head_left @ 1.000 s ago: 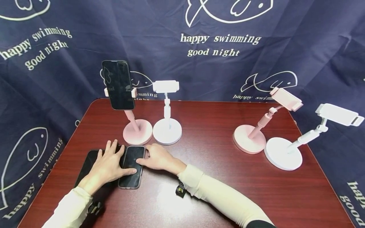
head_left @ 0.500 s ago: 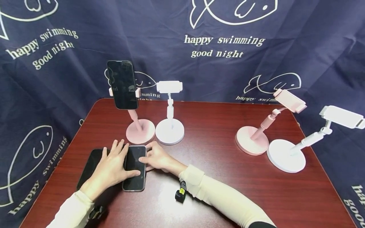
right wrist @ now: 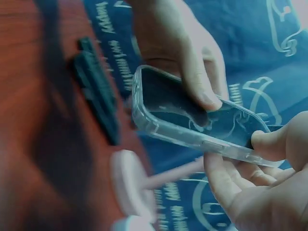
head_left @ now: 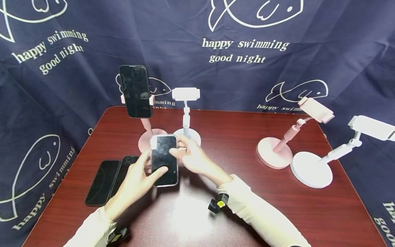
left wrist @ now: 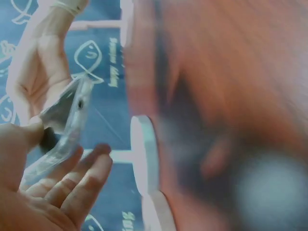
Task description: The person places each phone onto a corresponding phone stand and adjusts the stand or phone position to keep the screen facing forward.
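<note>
I have cased phone (head_left: 162, 152) lifted off tabletop (head_left: 228, 144), just nearer than left stands. Left hand (head_left: 137, 178) grips its left edge, right hand (head_left: 195, 156) its right edge, thumbs over screen. Even squeeze on both edges suits; clear case may prove slick. Watch two flat phones (head_left: 103, 183) at left, then loaded pink stand (head_left: 145, 141) and white stand (head_left: 186, 118) close beyond. Widest gap: rightward, before right pair of stands (head_left: 274, 152).
</note>
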The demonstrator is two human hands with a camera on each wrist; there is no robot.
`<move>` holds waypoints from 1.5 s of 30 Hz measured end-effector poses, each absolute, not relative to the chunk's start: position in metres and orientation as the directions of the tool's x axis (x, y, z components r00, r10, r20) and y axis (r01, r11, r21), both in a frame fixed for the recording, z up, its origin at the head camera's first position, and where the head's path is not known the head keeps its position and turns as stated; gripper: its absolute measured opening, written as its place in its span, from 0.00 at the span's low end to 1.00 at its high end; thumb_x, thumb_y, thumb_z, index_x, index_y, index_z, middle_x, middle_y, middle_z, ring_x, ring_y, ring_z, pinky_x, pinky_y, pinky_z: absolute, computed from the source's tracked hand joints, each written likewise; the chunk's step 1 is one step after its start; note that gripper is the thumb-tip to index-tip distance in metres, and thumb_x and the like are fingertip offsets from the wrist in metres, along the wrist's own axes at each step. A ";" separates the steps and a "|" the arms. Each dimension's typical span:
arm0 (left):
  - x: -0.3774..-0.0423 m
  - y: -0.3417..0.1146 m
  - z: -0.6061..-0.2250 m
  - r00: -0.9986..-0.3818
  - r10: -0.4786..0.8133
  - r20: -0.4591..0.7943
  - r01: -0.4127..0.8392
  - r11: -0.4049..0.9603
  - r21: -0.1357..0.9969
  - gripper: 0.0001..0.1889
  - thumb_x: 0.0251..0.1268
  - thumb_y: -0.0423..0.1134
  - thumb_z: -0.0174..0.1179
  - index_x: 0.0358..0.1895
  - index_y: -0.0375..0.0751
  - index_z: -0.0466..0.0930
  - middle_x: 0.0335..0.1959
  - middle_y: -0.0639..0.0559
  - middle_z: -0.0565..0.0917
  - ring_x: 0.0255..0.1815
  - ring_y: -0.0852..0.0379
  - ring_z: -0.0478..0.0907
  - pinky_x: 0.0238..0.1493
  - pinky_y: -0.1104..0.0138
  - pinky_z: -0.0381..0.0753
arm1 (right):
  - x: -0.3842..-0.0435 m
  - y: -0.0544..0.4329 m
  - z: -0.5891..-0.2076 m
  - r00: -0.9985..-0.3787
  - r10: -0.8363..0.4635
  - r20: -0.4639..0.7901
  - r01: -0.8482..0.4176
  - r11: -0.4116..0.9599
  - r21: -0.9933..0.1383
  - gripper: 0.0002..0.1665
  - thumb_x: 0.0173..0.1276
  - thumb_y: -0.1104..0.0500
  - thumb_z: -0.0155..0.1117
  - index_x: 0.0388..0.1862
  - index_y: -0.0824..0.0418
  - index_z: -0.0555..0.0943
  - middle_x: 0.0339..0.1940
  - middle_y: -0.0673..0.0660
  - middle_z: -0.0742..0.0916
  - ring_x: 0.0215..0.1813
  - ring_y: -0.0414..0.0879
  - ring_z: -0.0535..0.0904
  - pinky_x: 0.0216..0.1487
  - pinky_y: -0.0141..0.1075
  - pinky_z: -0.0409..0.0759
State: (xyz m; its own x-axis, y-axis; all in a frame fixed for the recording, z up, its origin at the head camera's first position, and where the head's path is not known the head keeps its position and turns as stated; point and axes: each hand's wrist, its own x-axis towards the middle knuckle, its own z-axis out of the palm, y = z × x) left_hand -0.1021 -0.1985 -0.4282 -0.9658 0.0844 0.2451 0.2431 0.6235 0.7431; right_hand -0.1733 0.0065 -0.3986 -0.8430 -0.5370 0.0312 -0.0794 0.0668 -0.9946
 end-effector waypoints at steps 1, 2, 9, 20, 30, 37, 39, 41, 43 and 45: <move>-0.104 -0.195 -0.426 -0.964 0.095 0.249 0.255 0.597 0.761 0.29 0.61 0.48 0.75 0.65 0.53 0.75 0.34 0.57 0.91 0.28 0.67 0.85 0.29 0.70 0.81 | -0.173 0.012 -0.392 -0.851 -0.523 0.052 -0.107 0.075 -0.991 0.18 0.74 0.69 0.57 0.61 0.67 0.73 0.53 0.70 0.87 0.45 0.48 0.89 0.47 0.42 0.88; -0.105 -0.191 -0.423 -0.963 0.107 0.247 0.263 0.575 0.775 0.24 0.62 0.49 0.74 0.60 0.53 0.78 0.32 0.59 0.91 0.27 0.68 0.85 0.28 0.70 0.81 | -0.174 0.018 -0.386 -0.860 -0.505 0.074 -0.137 0.090 -0.986 0.18 0.74 0.69 0.58 0.61 0.67 0.73 0.53 0.69 0.88 0.46 0.50 0.89 0.47 0.42 0.88; -0.119 -0.163 -0.394 -0.927 0.179 0.330 0.375 0.501 0.780 0.07 0.68 0.46 0.70 0.43 0.53 0.81 0.23 0.65 0.83 0.22 0.67 0.78 0.28 0.70 0.77 | -0.176 0.057 -0.350 -0.886 -0.405 0.228 -0.322 0.181 -0.929 0.19 0.74 0.70 0.60 0.61 0.62 0.75 0.47 0.62 0.91 0.40 0.47 0.89 0.42 0.37 0.84; -0.143 -0.126 -0.364 -0.828 0.110 0.550 0.544 0.400 0.738 0.10 0.67 0.39 0.71 0.49 0.45 0.86 0.26 0.55 0.87 0.20 0.64 0.79 0.25 0.72 0.78 | -0.179 0.087 -0.314 -0.867 -0.335 0.368 -0.444 0.188 -0.876 0.19 0.73 0.68 0.64 0.61 0.64 0.76 0.43 0.63 0.91 0.37 0.42 0.87 0.40 0.31 0.81; -0.156 -0.109 -0.351 -0.792 0.110 0.601 0.581 0.437 0.687 0.09 0.67 0.38 0.70 0.47 0.42 0.85 0.35 0.52 0.90 0.28 0.63 0.88 0.31 0.69 0.84 | -0.195 0.109 -0.312 -0.864 -0.404 0.301 -0.397 0.178 -0.900 0.16 0.72 0.64 0.67 0.57 0.63 0.81 0.46 0.60 0.91 0.43 0.43 0.89 0.46 0.33 0.84; -0.159 -0.107 -0.340 -0.783 0.114 0.611 0.598 0.409 0.690 0.10 0.67 0.39 0.70 0.49 0.41 0.86 0.35 0.52 0.89 0.28 0.64 0.87 0.31 0.71 0.83 | -0.198 0.109 -0.307 -0.838 -0.417 0.352 -0.483 0.265 -0.835 0.10 0.71 0.63 0.68 0.50 0.60 0.86 0.41 0.54 0.91 0.38 0.43 0.87 0.42 0.32 0.82; -0.161 -0.108 -0.335 -0.777 0.116 0.619 0.604 0.418 0.679 0.10 0.67 0.39 0.70 0.48 0.41 0.85 0.33 0.53 0.89 0.26 0.64 0.85 0.30 0.72 0.82 | -0.200 0.107 -0.302 -0.837 -0.401 0.372 -0.498 0.279 -0.821 0.10 0.71 0.64 0.68 0.49 0.60 0.86 0.40 0.54 0.91 0.37 0.42 0.87 0.42 0.31 0.81; -0.164 -0.110 -0.329 -0.769 0.113 0.629 0.609 0.427 0.668 0.10 0.67 0.40 0.70 0.47 0.41 0.85 0.32 0.54 0.89 0.26 0.64 0.84 0.30 0.73 0.81 | -0.202 0.104 -0.297 -0.835 -0.388 0.389 -0.508 0.273 -0.817 0.09 0.70 0.65 0.68 0.49 0.62 0.86 0.39 0.56 0.91 0.37 0.42 0.86 0.43 0.31 0.81; -0.166 -0.112 -0.322 -0.760 0.102 0.642 0.613 0.441 0.656 0.11 0.67 0.40 0.70 0.48 0.41 0.86 0.31 0.54 0.89 0.26 0.64 0.84 0.31 0.74 0.81 | -0.205 0.100 -0.293 -0.835 -0.376 0.402 -0.510 0.252 -0.823 0.10 0.70 0.65 0.69 0.49 0.64 0.85 0.38 0.58 0.91 0.37 0.42 0.87 0.43 0.31 0.82; -0.168 -0.114 -0.317 -0.754 0.087 0.651 0.613 0.450 0.649 0.11 0.67 0.40 0.70 0.49 0.41 0.86 0.31 0.53 0.89 0.26 0.64 0.85 0.32 0.75 0.81 | -0.208 0.096 -0.289 -0.833 -0.370 0.410 -0.509 0.226 -0.831 0.11 0.70 0.65 0.69 0.50 0.65 0.85 0.39 0.59 0.92 0.37 0.41 0.87 0.44 0.32 0.82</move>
State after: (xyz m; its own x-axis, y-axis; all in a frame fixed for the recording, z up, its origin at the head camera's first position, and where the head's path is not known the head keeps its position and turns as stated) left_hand -0.1677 -0.1142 -0.3170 -0.7537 0.0870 0.6514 0.6130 0.4504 0.6491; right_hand -0.2080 0.0960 -0.2887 -0.8334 -0.3702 0.4103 -0.5091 0.2255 -0.8306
